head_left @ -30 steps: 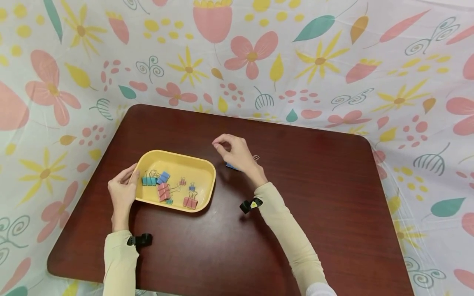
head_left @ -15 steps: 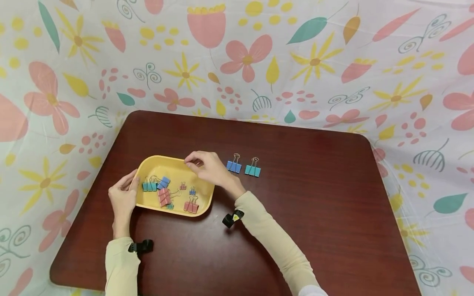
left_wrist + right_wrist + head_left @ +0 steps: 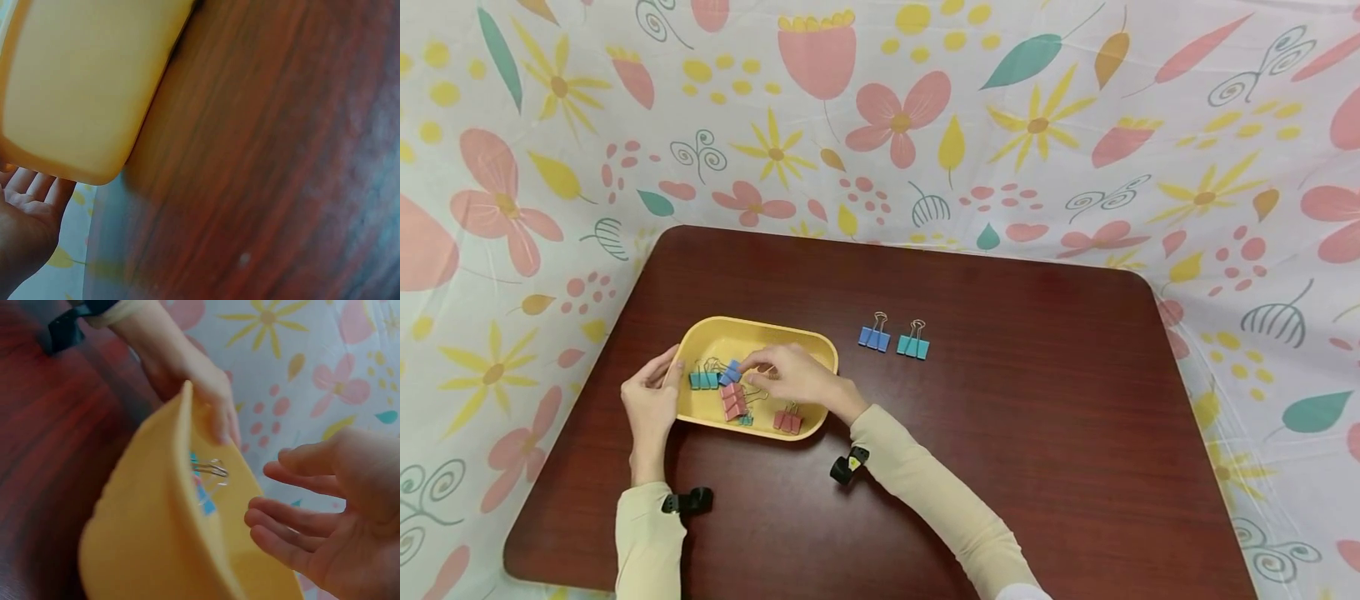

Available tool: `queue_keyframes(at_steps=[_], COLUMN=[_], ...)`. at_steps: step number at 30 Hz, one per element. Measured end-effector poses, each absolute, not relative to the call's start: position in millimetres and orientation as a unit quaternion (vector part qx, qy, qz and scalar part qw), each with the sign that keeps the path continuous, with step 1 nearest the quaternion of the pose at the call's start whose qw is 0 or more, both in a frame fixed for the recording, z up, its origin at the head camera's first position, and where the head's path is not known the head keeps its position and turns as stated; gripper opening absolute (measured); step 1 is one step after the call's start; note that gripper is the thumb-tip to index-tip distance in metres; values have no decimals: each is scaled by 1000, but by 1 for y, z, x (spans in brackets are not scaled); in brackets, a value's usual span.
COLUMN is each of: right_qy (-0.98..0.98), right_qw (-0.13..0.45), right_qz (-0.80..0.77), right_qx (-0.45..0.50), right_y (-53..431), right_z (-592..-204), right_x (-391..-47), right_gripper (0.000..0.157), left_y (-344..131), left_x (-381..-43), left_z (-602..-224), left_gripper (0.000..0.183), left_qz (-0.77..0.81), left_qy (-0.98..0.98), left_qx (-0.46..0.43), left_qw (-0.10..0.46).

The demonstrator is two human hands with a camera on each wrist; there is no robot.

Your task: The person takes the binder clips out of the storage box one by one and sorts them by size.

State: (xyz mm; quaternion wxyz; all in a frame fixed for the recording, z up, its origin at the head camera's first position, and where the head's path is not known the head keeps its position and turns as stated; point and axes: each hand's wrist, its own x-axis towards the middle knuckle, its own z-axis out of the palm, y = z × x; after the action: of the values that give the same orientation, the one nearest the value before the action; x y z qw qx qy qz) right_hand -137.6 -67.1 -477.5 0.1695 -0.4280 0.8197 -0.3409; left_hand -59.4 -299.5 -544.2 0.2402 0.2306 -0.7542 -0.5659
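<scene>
My left hand (image 3: 651, 404) grips the left end of a yellow plastic tray (image 3: 722, 427), its thumb at the rim. Inside lie a teal binder clip (image 3: 703, 381), a blue one (image 3: 729, 374), a pink-red one (image 3: 733, 402), a small teal one (image 3: 746, 420) and another pink-red one (image 3: 788, 422). Over them, within the tray's outline, is my right hand (image 3: 797, 377). In the right wrist view the right hand (image 3: 340, 512) has its fingers apart and loosely bent, holding nothing. It hides the tray's middle, including the smaller clips there.
On the dark wooden table (image 3: 1015, 433), right of the tray, a blue binder clip (image 3: 873, 338) and a teal binder clip (image 3: 912, 347) lie side by side. A flower-patterned curtain (image 3: 895, 183) rises behind the table and at both sides.
My right hand has moved left from beside the blue clip on the table, across the tray's rim, to above the clips inside. The left hand keeps its grip on the tray.
</scene>
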Motion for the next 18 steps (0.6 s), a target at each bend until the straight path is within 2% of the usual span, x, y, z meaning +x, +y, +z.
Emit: queue_keyframes(at_steps=[9,18], right_qy=[827,828], right_qw=[196,154], right_qz=[-290,-329], right_qx=[-439,-427], right_y=[-75,-82], right_z=[-494,-500], right_x=[-128,-119], right_gripper=[26,20], left_y=[-300,-300], left_x=[-61,-61], left_z=[-543,-543], left_gripper=[27,28], left_qz=[-579,-571], left_qy=[-743,-752], left_qx=[231,239], left_qw=[243,227])
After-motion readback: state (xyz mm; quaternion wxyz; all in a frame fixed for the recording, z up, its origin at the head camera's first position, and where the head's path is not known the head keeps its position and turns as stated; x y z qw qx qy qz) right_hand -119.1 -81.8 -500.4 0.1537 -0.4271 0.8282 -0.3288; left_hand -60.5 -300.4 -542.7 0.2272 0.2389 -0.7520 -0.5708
